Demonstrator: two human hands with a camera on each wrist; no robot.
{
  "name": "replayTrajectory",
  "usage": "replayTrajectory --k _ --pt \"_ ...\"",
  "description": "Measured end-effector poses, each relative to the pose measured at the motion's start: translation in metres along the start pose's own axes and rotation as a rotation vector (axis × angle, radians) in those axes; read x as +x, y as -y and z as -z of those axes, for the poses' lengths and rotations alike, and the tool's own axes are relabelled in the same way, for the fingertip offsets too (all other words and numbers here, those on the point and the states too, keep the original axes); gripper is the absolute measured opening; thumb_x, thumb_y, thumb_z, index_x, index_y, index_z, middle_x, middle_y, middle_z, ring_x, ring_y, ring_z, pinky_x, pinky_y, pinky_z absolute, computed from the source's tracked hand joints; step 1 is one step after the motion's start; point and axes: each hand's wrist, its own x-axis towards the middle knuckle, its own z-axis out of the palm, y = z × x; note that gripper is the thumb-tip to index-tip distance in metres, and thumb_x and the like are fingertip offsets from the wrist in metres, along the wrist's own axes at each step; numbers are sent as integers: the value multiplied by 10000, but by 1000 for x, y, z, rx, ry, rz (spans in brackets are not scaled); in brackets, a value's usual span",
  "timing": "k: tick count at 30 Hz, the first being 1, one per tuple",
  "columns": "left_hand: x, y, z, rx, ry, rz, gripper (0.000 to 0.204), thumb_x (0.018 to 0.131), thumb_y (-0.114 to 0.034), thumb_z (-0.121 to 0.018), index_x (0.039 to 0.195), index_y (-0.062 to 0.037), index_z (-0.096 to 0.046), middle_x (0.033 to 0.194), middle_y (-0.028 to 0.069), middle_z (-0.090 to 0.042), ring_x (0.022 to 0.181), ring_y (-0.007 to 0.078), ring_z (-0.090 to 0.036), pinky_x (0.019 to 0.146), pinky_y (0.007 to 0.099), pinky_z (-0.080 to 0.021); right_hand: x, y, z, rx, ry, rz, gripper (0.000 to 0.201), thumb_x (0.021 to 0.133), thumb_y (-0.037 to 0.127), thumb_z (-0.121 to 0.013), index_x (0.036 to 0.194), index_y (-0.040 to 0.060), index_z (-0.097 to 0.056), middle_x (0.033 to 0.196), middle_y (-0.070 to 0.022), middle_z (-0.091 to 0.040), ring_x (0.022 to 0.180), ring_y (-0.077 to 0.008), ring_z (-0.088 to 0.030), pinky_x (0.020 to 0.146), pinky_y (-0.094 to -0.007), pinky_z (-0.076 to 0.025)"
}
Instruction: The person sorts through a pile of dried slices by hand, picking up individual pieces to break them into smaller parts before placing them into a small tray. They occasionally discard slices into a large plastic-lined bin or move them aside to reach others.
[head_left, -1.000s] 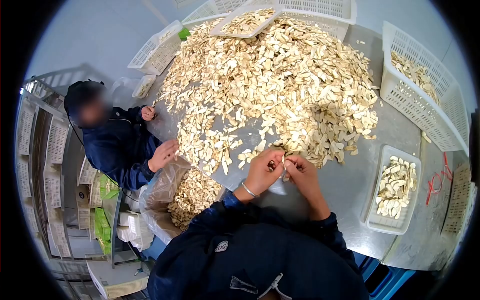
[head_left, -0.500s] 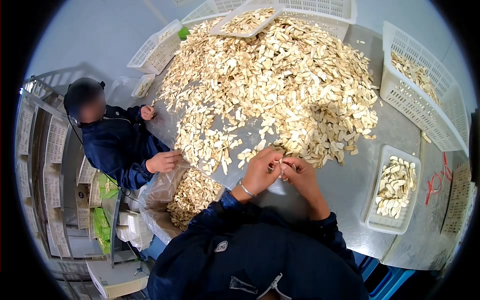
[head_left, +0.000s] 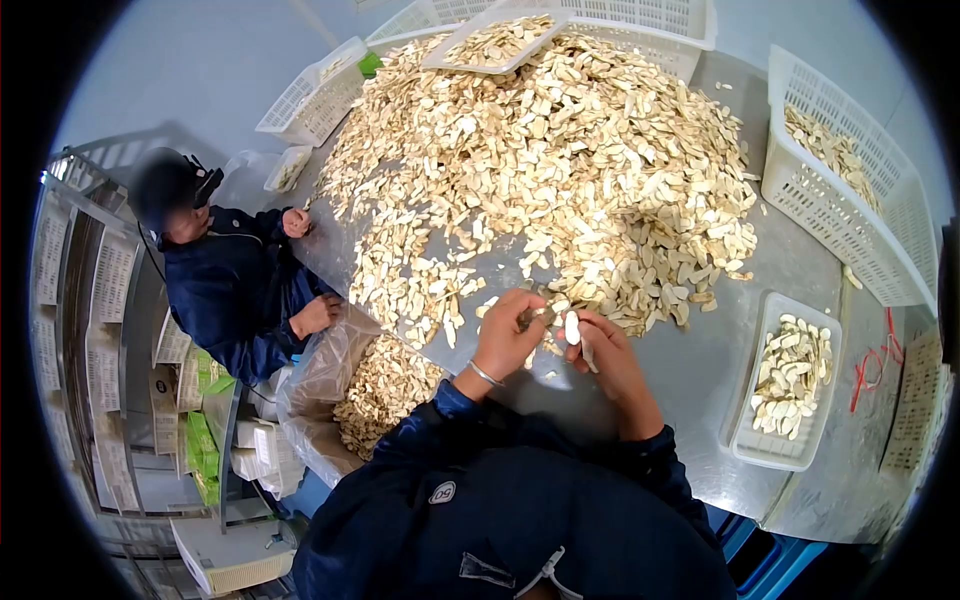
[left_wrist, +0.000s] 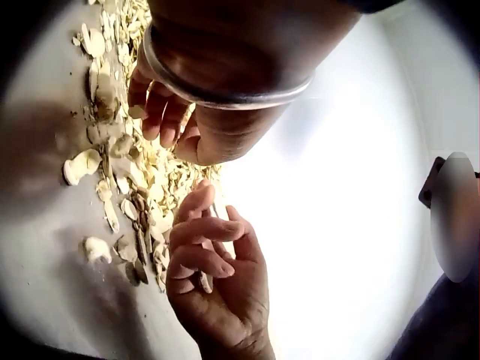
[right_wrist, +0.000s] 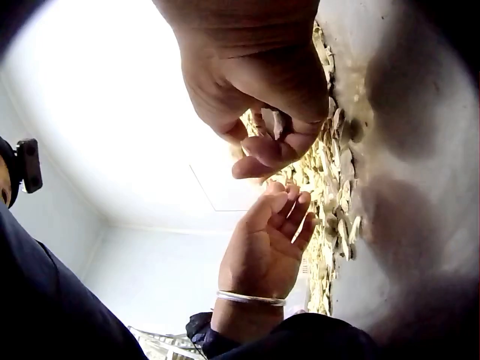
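Observation:
Pale, thin dried slices lie heaped in a large pile [head_left: 540,140] on the metal table [head_left: 690,390]. At its near edge, my right hand [head_left: 615,372] holds a white slice [head_left: 572,328] upright at the fingertips, with another slice [head_left: 589,356] lower in the same fingers. The left wrist view shows that hand's curled fingers [left_wrist: 199,259] around the slices. Just left of it, my left hand [head_left: 503,342] hangs over the loose slices, fingers loosely bent and apart from the right hand. No slice shows in its fingers in the right wrist view.
To the right stands a white tray [head_left: 740,445] of slices, near a red cord [head_left: 872,370] and a tall white basket [head_left: 830,215]. Another person [head_left: 235,270] works at the left, beside a plastic-lined container [head_left: 300,410] of slices. More baskets line the back.
My hands were together, fingertips meeting at a slice. Now the left has drawn away leftward and slices show in the right. The other person's near hand moved back from the pile and their head turned.

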Motion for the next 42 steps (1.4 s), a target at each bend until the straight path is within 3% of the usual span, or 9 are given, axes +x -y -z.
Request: replayTrajectory --k 8,12,15,18,22,28,31,34,42 --pt "18 19 2 281 40 -171 188 812 -103 -704 990 -63 -659 936 132 -641 899 366 -624 776 422 -513 5 -4 8 -176 -223 192 242 1045 243 -542 1056 46 -681 778 27 -614 573 -27 -489 463 -186 -326" --pt "16 1 -13 414 130 -123 264 793 -172 -762 1025 -98 -661 924 115 -653 910 354 -630 769 437 -530 4 -2 11 -126 -250 176 225 1039 252 -557 983 64 -668 732 39 -570 555 -27 -465 457 -190 -312" --pt "18 1 -16 374 190 -38 256 806 -156 -757 1034 -87 -661 853 96 -655 786 300 -647 688 394 -532 0 8 1 -32 -256 145 220 1033 259 -567 956 74 -656 702 37 -551 548 -37 -460 459 -195 -315" --pt "16 9 -13 59 172 160 225 857 -116 -731 1061 -57 -657 769 31 -646 642 168 -620 601 317 -504 1 2 7 -69 -181 84 211 1030 263 -569 950 82 -641 714 30 -556 551 -46 -464 465 -198 -323" --pt "17 41 -8 -425 284 343 205 945 -77 -661 1133 1 -640 756 -52 -603 681 28 -586 607 221 -487 2 0 5 -99 -128 39 179 1025 252 -574 957 96 -628 726 27 -565 558 -48 -475 475 -198 -332" --pt "14 24 -8 -607 256 460 310 978 -106 -630 1265 3 -591 844 12 -679 746 67 -646 674 213 -531 5 -8 6 -155 -169 38 126 1010 208 -594 1026 97 -651 701 39 -558 587 -48 -511 481 -198 -350" --pt "14 17 -6 -620 280 461 274 985 -114 -620 1234 0 -602 899 36 -709 763 74 -662 671 215 -532 7 -16 14 -303 -104 90 141 994 194 -613 1062 79 -659 734 56 -563 624 -30 -504 513 -197 -368" --pt "13 17 -7 -631 278 444 234 989 -117 -615 1191 2 -616 907 45 -715 744 70 -651 665 213 -528 10 -23 13 -543 -150 325 151 971 194 -643 1025 56 -675 737 71 -558 656 -17 -484 561 -198 -381" --pt "11 16 4 -639 210 496 186 1029 -222 -598 1007 -49 -660 843 8 -679 721 39 -596 646 192 -491 6 -14 14 -586 -184 172 232 952 238 -649 952 11 -698 723 35 -574 669 -55 -494 609 -240 -414"
